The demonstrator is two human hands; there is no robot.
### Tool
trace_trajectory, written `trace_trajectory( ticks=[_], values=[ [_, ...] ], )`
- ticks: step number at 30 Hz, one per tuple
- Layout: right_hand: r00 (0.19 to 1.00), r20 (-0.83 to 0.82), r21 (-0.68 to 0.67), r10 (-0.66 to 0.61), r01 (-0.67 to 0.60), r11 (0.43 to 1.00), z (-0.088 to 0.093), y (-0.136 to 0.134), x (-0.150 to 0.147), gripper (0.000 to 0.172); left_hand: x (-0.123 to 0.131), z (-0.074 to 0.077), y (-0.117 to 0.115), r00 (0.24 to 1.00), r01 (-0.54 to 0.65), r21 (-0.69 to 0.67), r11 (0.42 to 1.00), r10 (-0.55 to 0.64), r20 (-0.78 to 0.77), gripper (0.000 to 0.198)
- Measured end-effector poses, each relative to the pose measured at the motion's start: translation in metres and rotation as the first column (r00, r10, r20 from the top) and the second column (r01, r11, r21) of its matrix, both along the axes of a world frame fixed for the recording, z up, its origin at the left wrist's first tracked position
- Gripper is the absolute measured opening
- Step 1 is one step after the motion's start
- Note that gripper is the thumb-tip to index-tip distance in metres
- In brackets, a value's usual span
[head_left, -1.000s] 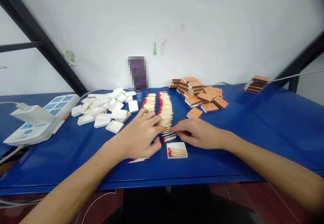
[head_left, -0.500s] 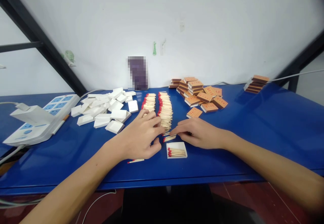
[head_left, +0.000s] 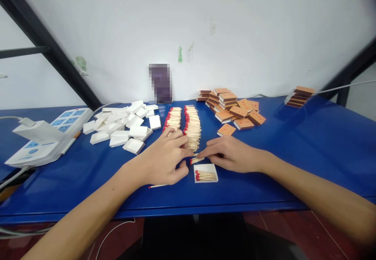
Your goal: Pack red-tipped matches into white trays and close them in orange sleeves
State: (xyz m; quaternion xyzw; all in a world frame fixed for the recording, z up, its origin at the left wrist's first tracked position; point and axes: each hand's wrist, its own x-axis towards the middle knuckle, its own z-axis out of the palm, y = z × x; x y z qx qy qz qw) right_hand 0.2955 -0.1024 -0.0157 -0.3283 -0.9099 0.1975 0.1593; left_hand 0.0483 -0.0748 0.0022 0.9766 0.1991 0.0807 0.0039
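Separating a few loose matches just beyond the white tray seemed under way, the left hand loosely curled, the right hand's forefinger extended, any grip unclear, and likely called for a light, even pinch.

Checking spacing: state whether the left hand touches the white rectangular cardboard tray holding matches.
Apart: the head view shows blue tabletop between the left hand and tray.
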Motion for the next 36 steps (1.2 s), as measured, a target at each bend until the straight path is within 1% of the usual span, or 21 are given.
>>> trace_trajectory(
  ticks=[4, 8, 11, 15, 19, 23, 28, 32, 36],
  values=[
    [1.0, 0.012, -0.013, 0.0, 0.001, 1.0, -0.0003, -0.0008, -0.0001, 0.038, 0.0008, 0.0006, -0.0007, 1.0, 0.002, -0.037, 0.999, -0.001, 0.005, 0.028],
    [0.999, -0.03, -0.015, -0.038, 0.037, 0.999, -0.0006, -0.0008, -0.0017, 0.042, 0.0007, 0.0026, -0.0032, 1.0, 0.009, -0.091, 0.996, -0.007, 0.021, 0.024],
    [0.998, -0.03, -0.016, -0.046, 0.046, 0.999, -0.001, -0.0006, -0.002, 0.042, 0.0006, 0.0042, -0.0049, 0.999, 0.029, -0.118, 0.993, -0.024, 0.036, 0.024],
    [0.999, -0.005, -0.009, -0.045, 0.045, 0.999, -0.0014, -0.0013, -0.0008, 0.041, 0.0005, 0.0045, -0.0036, 0.999, 0.021, -0.075, 0.997, -0.018, 0.048, 0.029],
    [0.998, 0.003, -0.008, -0.058, 0.058, 0.998, -0.0012, -0.0016, -0.0007, 0.04, -0.0006, 0.0025, 0.0009, 0.998, -0.01, 0.002, 1.0, 0.01, 0.061, 0.024],
    [0.997, 0.038, 0.008, -0.067, 0.067, 0.998, -0.0005, -0.002, -0.002, 0.035, -0.0013, 0.0014, 0.0033, 0.998, -0.042, 0.044, 0.998, 0.04, 0.038, 0.022],
    [0.994, 0.079, 0.009, -0.08, 0.08, 0.997, 0.0, -0.0025, -0.0026, 0.035, -0.0001, 0.0019, 0.0023, 0.999, -0.048, 0.036, 0.998, 0.048, 0.01, 0.023],
    [0.995, 0.064, 0.007, -0.071, 0.071, 0.997, -0.002, -0.0014, -0.002, 0.038, 0.0, 0.0019, 0.0026, 0.999, -0.047, 0.029, 0.999, 0.047, -0.002, 0.023],
    [0.997, 0.05, 0.018, -0.062, 0.061, 0.998, -0.003, -0.0005, -0.0022, 0.037, -0.001, 0.0025, 0.0027, 0.999, -0.047, 0.031, 0.998, 0.047, -0.004, 0.025]
  ],
)
